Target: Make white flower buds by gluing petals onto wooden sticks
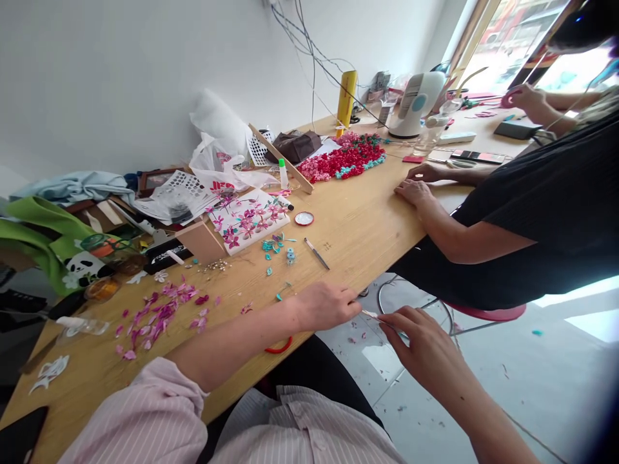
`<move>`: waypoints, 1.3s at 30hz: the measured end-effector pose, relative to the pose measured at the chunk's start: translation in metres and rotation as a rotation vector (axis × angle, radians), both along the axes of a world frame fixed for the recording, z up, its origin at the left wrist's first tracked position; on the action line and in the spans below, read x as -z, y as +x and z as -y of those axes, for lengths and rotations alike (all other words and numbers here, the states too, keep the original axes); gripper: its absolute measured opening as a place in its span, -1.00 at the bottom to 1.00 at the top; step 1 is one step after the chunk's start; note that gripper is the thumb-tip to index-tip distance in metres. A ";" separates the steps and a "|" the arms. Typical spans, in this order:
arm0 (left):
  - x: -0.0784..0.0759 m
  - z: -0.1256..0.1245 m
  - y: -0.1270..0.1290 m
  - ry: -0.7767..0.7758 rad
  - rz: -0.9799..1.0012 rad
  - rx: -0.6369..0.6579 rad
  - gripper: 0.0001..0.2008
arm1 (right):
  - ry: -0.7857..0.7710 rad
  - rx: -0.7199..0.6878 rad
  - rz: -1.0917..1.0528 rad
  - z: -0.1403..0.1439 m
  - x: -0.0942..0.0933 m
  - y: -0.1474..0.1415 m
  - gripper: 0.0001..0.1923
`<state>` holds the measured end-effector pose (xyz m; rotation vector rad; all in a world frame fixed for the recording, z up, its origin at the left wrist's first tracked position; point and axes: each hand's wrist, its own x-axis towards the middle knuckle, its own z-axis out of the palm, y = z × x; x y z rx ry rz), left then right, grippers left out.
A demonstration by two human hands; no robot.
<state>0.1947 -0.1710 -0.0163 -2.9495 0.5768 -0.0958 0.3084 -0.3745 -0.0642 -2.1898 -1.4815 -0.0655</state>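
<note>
My left hand point(329, 305) is over the table's front edge, fingers closed in a pinch. A small thin white strip point(370, 314) stretches from its fingertips to those of my right hand point(420, 335), which pinches the other end out over the floor. What the strip is exactly is too small to tell. On the wood near my left hand lie a teal wire stem point(284, 291), several teal petals point(269, 271), a small clear spool point(291, 256) and a pen point(316, 253). Red scissor handles point(279, 347) show at the edge beneath my left forearm.
Loose pink petals point(162, 312) are spread at the left, beside a sheet with pink flowers point(251, 220). Farther back are a round lid point(304, 219), a glue bottle point(283, 174) and a red flower heap point(351, 158). A co-worker's hands point(416, 187) rest at the right.
</note>
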 end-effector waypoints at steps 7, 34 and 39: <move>0.001 -0.005 -0.012 -0.034 0.014 -0.069 -0.83 | -0.015 -0.072 -0.062 -0.005 -0.011 -0.008 -0.70; -0.014 0.005 -0.035 -0.121 -0.015 -0.181 -0.86 | 0.113 -0.085 0.025 -0.022 -0.004 -0.013 -0.78; -0.017 0.003 -0.038 -0.156 -0.043 -0.228 -0.89 | 0.154 -0.110 0.129 -0.028 -0.013 -0.017 -0.79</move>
